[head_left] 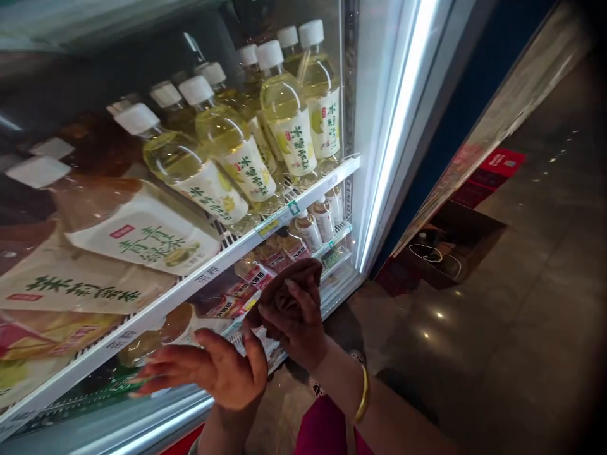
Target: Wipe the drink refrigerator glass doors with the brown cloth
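Note:
My right hand (306,332) grips a bunched brown cloth (287,294), its fingers lying across the folds. A gold bangle (363,388) circles that wrist. To the left, my left hand (225,370) is open, its fingers spread toward the shelves and its thumb close to the cloth; whether the thumb touches it I cannot tell. Both hands are in front of a lit drinks cooler. Behind and above them, a shelf edge (199,278) carries several pale yellow drink bottles (289,126) with white caps and large tea bottles (147,227) at the left.
Lower shelves hold red-labelled packs (258,275) and small bottles (322,218). A bright light strip (398,126) runs down the cooler's right side. On the shiny floor (474,354) at the right stands an open cardboard box (469,237) with cables inside.

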The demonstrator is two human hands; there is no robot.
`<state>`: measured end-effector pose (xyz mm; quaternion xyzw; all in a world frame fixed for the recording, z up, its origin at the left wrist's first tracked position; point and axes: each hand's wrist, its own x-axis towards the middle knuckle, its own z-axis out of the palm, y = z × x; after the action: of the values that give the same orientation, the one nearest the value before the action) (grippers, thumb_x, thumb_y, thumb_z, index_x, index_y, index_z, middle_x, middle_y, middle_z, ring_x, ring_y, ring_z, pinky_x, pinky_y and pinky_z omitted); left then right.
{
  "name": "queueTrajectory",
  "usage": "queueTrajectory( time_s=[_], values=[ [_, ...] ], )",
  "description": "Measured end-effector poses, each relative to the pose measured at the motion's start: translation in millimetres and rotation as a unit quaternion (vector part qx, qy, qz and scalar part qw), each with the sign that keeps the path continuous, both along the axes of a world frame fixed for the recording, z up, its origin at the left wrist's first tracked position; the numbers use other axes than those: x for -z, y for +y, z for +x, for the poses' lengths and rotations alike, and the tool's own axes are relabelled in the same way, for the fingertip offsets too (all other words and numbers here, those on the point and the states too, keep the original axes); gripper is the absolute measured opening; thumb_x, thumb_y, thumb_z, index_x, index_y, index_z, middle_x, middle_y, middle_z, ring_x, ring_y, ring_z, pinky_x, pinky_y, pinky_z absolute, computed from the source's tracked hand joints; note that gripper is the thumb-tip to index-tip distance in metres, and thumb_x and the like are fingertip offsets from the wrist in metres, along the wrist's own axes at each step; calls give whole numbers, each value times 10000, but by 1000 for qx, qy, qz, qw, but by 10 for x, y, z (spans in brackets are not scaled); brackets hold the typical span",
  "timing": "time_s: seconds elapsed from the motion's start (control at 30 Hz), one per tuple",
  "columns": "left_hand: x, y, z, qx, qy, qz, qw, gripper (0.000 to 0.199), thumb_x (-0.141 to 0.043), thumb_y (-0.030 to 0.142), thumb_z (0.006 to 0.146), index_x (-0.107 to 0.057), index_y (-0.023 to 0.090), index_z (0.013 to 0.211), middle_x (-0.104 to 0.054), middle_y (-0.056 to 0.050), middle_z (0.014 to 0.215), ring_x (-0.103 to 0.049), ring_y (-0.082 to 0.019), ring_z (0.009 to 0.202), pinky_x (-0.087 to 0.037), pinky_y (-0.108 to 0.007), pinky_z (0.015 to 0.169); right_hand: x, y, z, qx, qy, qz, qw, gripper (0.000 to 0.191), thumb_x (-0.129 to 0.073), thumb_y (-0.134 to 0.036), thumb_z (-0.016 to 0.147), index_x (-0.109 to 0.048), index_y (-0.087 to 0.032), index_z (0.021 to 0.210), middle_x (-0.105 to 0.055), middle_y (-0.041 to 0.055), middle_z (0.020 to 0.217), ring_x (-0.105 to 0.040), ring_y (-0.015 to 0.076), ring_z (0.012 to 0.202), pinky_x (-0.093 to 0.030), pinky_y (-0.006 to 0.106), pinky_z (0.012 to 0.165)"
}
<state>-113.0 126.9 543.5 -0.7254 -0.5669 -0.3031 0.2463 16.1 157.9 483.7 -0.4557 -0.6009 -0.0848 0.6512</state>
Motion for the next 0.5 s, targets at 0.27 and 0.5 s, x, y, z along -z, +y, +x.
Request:
queueTrajectory(
  time_s=[0.27,0.5],
  values=[
    [29,68,-142,18,31,-12,999,1227,-738,327,811,132,353,1676,257,-40,1771,164,-647,1549,128,-970,1030,-146,99,-18,-3,-80,-82,993,392,-769,-492,887,-704,-480,1274,-611,-63,1441,-408,213,1521,-399,450,1299],
    [141,-33,-36,32,27,-5,999,1045,-618,150,923,83,231,1693,168,-178,1760,152,-540,1600,76,-946,1106,-4,-100,-150,2,3,-9,1000,357,-774,-289,879,-745,-373,1224,-506,9,1563,-413,257,1531,-460,482,1256]
  ],
)
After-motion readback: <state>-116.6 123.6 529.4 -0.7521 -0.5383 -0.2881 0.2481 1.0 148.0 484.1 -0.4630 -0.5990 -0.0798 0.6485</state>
